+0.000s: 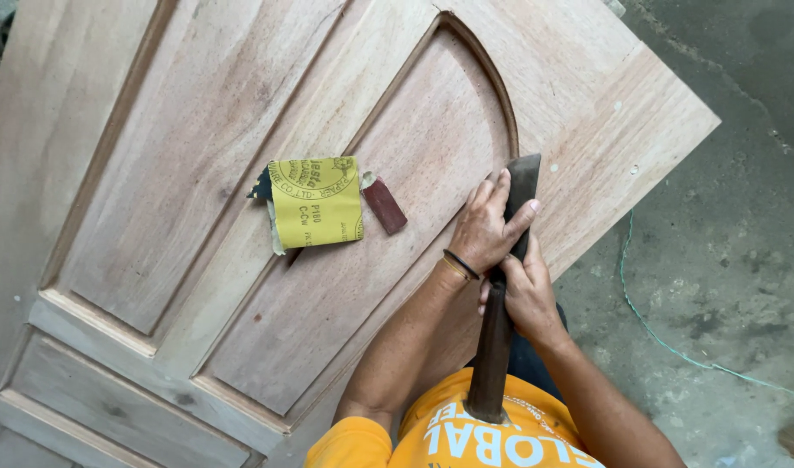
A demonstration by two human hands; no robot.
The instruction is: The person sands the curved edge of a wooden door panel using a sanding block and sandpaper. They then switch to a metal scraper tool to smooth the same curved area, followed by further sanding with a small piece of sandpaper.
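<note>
While a yellow sandpaper sheet [316,204] with dark print lies flat on the wooden door [197,173], a small reddish-brown block [385,205] sits just beside it. Left hand [488,227] presses the chisel [501,295] blade down at the arched groove, fingers [492,195] spread. Right hand [528,295] wraps closed around the dark handle.

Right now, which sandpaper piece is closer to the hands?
The small reddish-brown piece; it lies nearer the left hand than the big yellow sheet beside it.
</note>
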